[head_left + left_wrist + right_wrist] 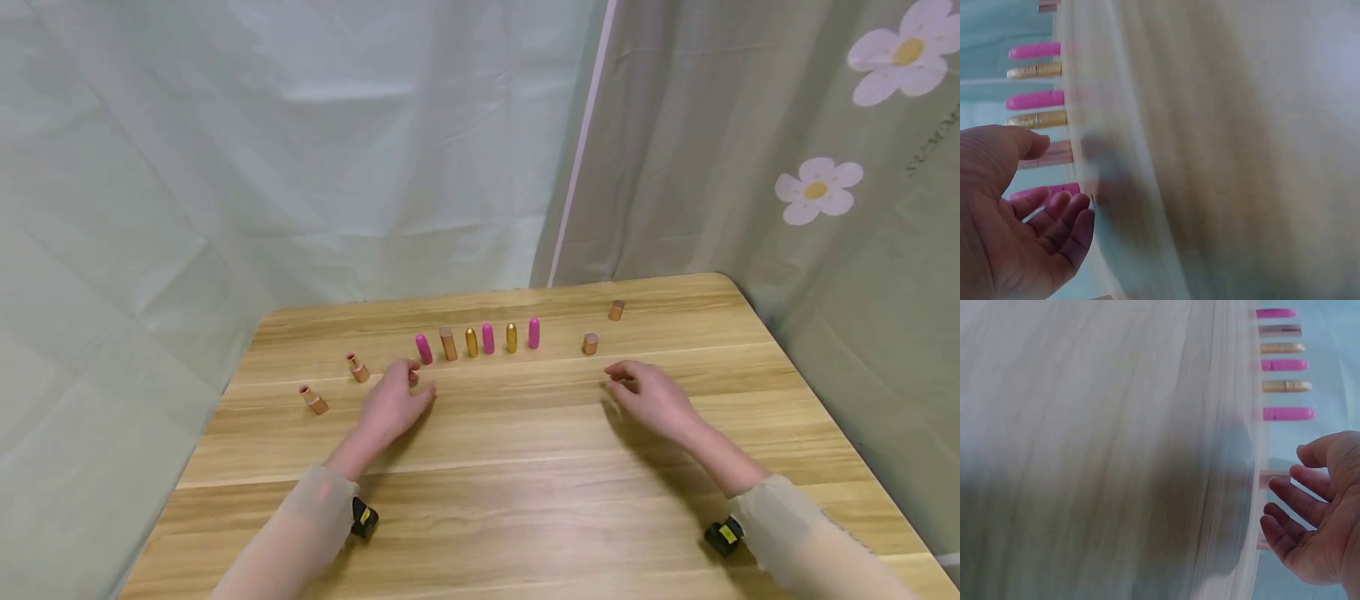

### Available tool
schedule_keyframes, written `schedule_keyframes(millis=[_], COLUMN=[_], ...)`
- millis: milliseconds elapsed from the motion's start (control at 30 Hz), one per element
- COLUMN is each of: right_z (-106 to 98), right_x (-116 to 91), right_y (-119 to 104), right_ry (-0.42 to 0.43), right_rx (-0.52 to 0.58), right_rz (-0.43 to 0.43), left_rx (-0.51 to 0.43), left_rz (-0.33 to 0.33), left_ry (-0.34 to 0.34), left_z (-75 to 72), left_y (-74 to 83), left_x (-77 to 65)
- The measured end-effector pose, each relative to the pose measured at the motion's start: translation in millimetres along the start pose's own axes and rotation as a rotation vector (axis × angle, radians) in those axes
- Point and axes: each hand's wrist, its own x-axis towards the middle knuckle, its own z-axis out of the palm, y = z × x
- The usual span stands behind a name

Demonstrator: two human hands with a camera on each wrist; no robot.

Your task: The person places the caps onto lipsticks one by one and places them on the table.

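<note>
My left hand (pixel 393 403) hovers over the table's left part, fingers loosely bent and holding nothing. Just beyond it stands a magenta bullet-shaped lipstick tube (pixel 424 349), then a rose-gold lipstick tube (pixel 448 344). The row continues rightward with a gold tube (pixel 472 342), a magenta tube (pixel 488 339), another gold tube (pixel 512 337) and a third magenta tube (pixel 1288 414). On the right, my right hand (pixel 654 400) is also bare, fingers relaxed. A short rose-gold cap (pixel 590 344) is nearest to it, with a second rose-gold cap (pixel 617 310) farther back.
Two uncapped rose-gold lipsticks, one nearer (pixel 314 400) and one farther (pixel 357 367), stand left of my left hand. The wooden table (pixel 525 500) ends at a pale curtain (pixel 420 167) behind. Flower-printed fabric (pixel 885 275) hangs along the right side.
</note>
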Motion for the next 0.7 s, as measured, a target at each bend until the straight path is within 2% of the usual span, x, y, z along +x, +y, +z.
schedule_keyframes(millis=[200, 500, 700], right_z=[-9, -20, -24], right_x=[6, 22, 34], right_y=[9, 25, 30], right_ry=[0.029, 0.072, 0.064], right_rx=[-0.026, -0.061, -0.061], right_rz=[0.008, 0.049, 0.068], left_rx=[0.119, 0.265, 0.309], left_rz=[0.174, 0.411, 0.504], left_ry=[-0.004, -0.038, -0.054], left_z=[1.1, 10.6, 22.8], left_y=[9.9, 40.9, 59.5], left_x=[-17.4, -39.5, -49.2])
